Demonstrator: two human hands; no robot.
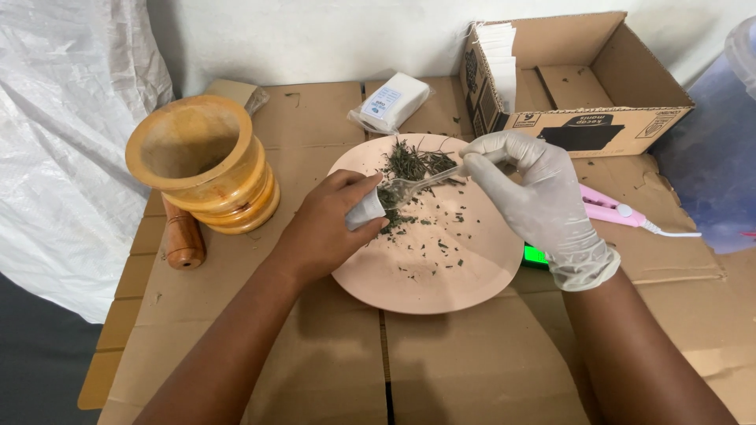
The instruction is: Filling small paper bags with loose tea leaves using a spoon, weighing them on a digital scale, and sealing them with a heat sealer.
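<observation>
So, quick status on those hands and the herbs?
Left hand pinching small white sachet. Right hand, gloved, holding clear plastic spoon at sachet's mouth. Dried herbs on pink plate. Nothing blocking.

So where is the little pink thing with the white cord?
In the head view, the pink handheld device lies on the cardboard at the right, just behind the gloved right hand, in front of the open cardboard box.
</observation>
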